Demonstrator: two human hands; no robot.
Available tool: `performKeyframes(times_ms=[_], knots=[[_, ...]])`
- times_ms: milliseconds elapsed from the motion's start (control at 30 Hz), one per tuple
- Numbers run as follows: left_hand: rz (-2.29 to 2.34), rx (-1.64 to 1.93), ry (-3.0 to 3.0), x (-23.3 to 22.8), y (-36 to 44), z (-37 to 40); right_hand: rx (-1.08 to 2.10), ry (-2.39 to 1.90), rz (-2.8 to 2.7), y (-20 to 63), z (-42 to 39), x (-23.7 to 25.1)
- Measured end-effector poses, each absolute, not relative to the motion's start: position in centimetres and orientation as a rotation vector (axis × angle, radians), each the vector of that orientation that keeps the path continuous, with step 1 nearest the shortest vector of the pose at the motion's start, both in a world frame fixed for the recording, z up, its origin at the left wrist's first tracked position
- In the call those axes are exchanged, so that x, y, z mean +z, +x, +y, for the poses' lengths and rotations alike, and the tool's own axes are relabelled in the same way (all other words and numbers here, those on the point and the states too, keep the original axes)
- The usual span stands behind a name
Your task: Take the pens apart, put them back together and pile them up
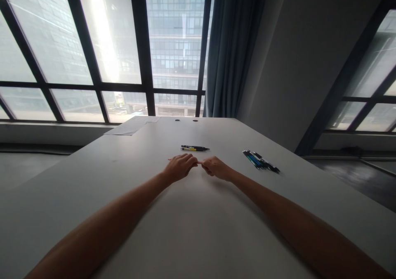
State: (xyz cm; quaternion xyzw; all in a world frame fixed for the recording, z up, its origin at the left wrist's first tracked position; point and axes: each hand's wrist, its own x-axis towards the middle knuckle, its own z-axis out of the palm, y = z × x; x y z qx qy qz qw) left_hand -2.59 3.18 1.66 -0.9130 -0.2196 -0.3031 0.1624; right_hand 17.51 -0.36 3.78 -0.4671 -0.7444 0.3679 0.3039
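Note:
My left hand (180, 167) and my right hand (215, 167) meet over the middle of the white table. Between them runs a slim red pen (199, 162), lying roughly level. Most of it is hidden by my left hand, and a thin red end sticks out on that hand's far left. The fingers of my left hand are curled around the pen. My right hand pinches its right end. Just beyond my hands lie two or so pens (194, 148), black and yellow, side by side. To the right rests a bunch of pens (260, 161) in black, blue, green and white.
The white table (148, 225) stretches away toward large windows (175, 39). Sheets of paper (126, 127) lie at its far left corner. Two dark round holes (195, 121) show near the far edge. A blue curtain (230, 56) hangs behind, beside a grey wall.

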Motion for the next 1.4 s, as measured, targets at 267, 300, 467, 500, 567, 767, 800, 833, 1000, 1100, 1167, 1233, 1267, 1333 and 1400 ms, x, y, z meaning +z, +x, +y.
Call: performKeyframes(times_ms=[267, 300, 467, 500, 567, 767, 800, 833, 1000, 1100, 1167, 1233, 1267, 1333, 1400], knots=[[-0.628, -0.852, -2.614, 1.5, -2.6, 3.2, 1.009, -1.117, -1.901, 16.7, -0.7, 3.2], [-0.632, -0.838, -2.623, 1.6, -2.6, 3.2, 0.973, -1.129, -1.903, 16.5, -0.8, 3.3], [-0.643, -0.791, -2.675, 2.1, -2.8, 2.9, 0.705, -1.207, -1.954, 15.6, -1.4, 3.3], [-0.641, -0.786, -2.694, 2.2, -2.9, 2.9, 0.614, -1.211, -1.982, 15.5, -1.6, 3.3], [-0.635, -0.761, -2.751, 2.5, -3.1, 2.8, 0.395, -1.178, -2.085, 15.4, -1.9, 3.3], [-0.598, -0.728, -2.925, 2.8, -3.3, 2.7, -0.260, -1.007, -2.545, 16.4, -2.3, 4.2], [-0.595, -0.748, -2.935, 2.7, -3.3, 2.7, -0.270, -1.004, -2.559, 16.6, -2.2, 4.3], [-0.589, -0.777, -2.937, 2.7, -3.2, 2.7, -0.228, -1.006, -2.543, 16.7, -2.1, 4.3], [-0.533, -0.912, -2.822, 2.4, -2.7, 2.6, 0.353, -1.119, -2.226, 16.8, -1.2, 3.6], [-0.478, -0.909, -2.724, 2.1, -2.5, 2.9, 0.558, -1.182, -2.133, 16.8, -0.9, 3.5], [-0.453, -0.893, -2.652, 1.9, -2.5, 3.2, 0.613, -1.215, -2.145, 16.8, -0.9, 3.8], [-0.430, -0.866, -2.578, 1.7, -2.6, 3.4, 0.663, -1.256, -2.189, 17.0, -0.9, 4.4], [-0.415, -0.849, -2.545, 1.6, -2.7, 3.4, 0.698, -1.277, -2.213, 17.0, -1.0, 4.7], [-0.379, -0.817, -2.488, 1.6, -2.7, 3.4, 0.774, -1.320, -2.252, 17.1, -1.0, 5.2], [-0.347, -0.796, -2.445, 1.7, -2.5, 3.1, 0.866, -1.356, -2.262, 17.2, -1.0, 5.5]])
